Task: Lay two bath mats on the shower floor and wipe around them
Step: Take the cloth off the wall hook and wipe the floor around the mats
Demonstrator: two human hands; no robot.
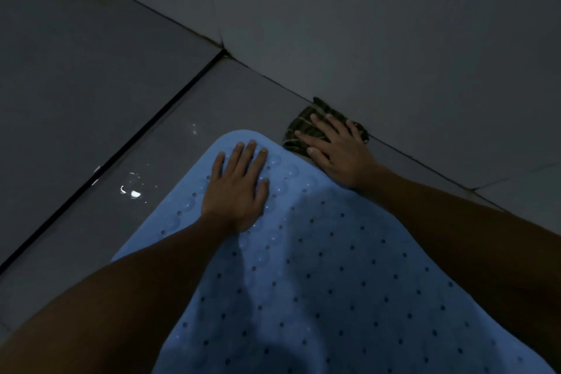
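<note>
Blue rubber, dotted with small holes and rows of round suction cups, is seen in the head view as a bath mat [318, 267] spread flat on the grey tiled shower floor [170, 161], its rounded far end pointing towards the corner where two walls meet. The left hand [238, 188] is laid palm down on the far end of the mat, fingers stretched out and slightly spread, nothing being gripped. The right hand [334, 152] is pressed flat, fingers apart, on a dark striped cloth [300, 127], which is bunched on the floor just beside the mat's right edge and against the foot of the wall [394, 39]. Wet patches [133, 190] are lit on the tile left of the mat. Only one mat is shown.
</note>
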